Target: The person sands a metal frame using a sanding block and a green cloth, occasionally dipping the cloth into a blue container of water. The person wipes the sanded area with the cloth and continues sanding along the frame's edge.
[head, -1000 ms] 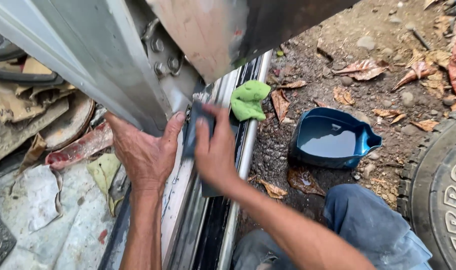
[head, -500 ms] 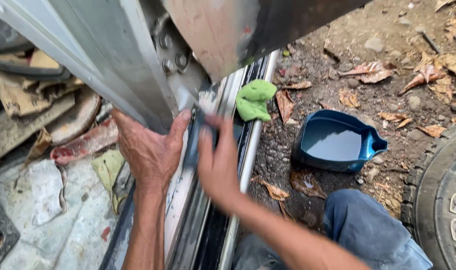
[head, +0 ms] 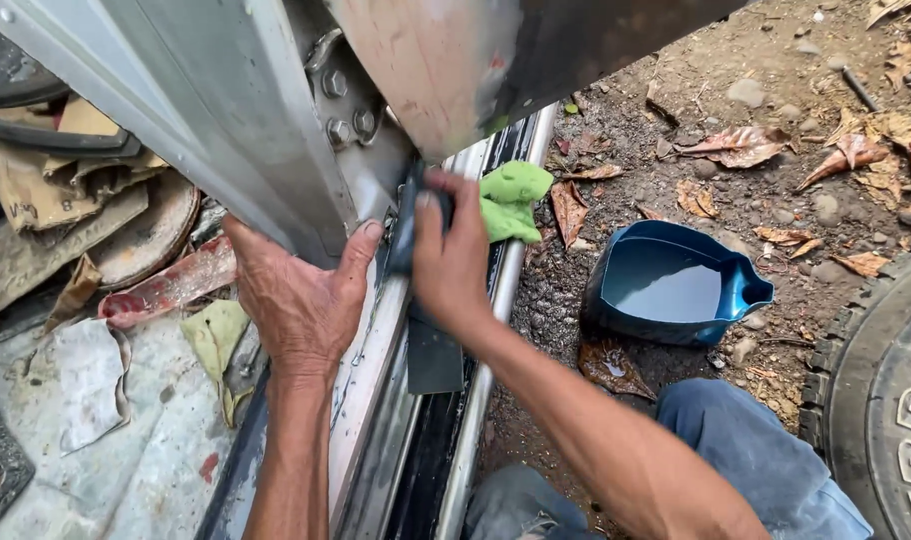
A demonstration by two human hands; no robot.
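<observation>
Hands crowd door sill [head: 375,370] edge; right [head: 453,262] grips dark strip [head: 430,350].

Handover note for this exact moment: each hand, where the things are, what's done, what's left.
Left hand: flat against the grey metal pillar, holding nothing.
Right hand: gripping a dark flat strip pressed along the sill by the bolted hinge.
Green cloth lies on the chrome rail; blue basin with water sits on the dirt to the right, beside a tyre.
Done: strip is placed against the sill.
Left: cannot tell whether it is seated; cloth and basin untouched.
</observation>
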